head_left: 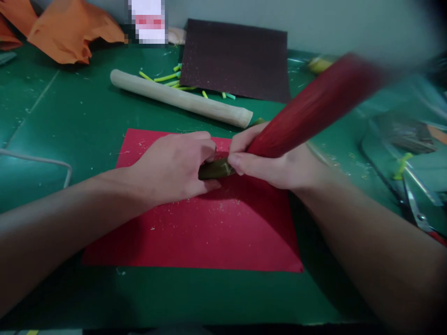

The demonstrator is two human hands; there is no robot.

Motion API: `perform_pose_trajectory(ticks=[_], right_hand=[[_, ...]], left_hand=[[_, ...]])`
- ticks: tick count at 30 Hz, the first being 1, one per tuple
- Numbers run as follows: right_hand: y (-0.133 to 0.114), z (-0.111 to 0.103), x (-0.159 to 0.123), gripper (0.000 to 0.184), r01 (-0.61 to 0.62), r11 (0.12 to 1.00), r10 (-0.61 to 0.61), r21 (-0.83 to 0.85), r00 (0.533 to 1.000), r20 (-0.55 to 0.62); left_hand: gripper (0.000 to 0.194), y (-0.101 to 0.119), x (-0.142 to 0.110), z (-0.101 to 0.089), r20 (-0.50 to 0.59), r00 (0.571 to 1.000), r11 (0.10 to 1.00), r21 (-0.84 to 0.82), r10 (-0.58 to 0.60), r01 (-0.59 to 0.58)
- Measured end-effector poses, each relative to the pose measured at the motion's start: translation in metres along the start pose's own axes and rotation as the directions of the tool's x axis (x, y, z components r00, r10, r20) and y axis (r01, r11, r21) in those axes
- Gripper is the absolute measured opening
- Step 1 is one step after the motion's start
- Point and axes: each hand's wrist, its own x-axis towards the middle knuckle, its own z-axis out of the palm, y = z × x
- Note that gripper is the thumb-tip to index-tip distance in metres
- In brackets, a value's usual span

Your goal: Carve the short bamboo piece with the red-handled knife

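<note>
My left hand [176, 167] is closed around a short olive-green stick [216, 169], possibly bamboo, keeping it low over a red sheet [209, 232]. My right hand [268, 158] grips a thick red rod [314, 107] that slants up and to the right; its far end is blurred. The rod's lower end is hidden inside my right hand. The thumb and fingertips of that hand meet the right end of the olive-green stick. Small pale shavings lie scattered over the red sheet.
Beyond my hands lies a pale wooden stick [181, 98]. Behind it are a dark brown sheet [237, 60] and several yellow-green strips [166, 78]. Orange paper [70, 32] is at the back left. Scissors [417, 209] lie on the right, a grey cable [38, 159] on the left.
</note>
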Motion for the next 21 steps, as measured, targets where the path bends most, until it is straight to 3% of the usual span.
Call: perform_pose_trajectory(ticks=[11,13,18,21], right_hand=[[-0.002,0.001,0.001,0.019,0.048,0.999,-0.047,-0.016,0.998,0.043],[-0.001,0.003,0.001,0.020,0.045,0.999,-0.045,-0.007,0.999,0.004],[0.004,0.008,0.000,0.018,0.044,0.993,-0.017,0.113,0.973,-0.230],[0.004,0.007,0.000,0.016,0.022,0.993,0.001,0.116,0.981,-0.196]], left_hand=[[0.027,-0.004,-0.001,0.005,-0.041,0.999,1.000,-0.005,0.005,-0.005],[0.026,-0.004,-0.001,0.004,-0.035,0.999,1.000,0.004,0.005,-0.005],[0.025,-0.001,0.000,0.002,-0.004,1.000,0.999,0.041,0.002,-0.002],[0.025,0.000,0.000,0.000,0.014,1.000,0.999,0.031,-0.013,0.012]])
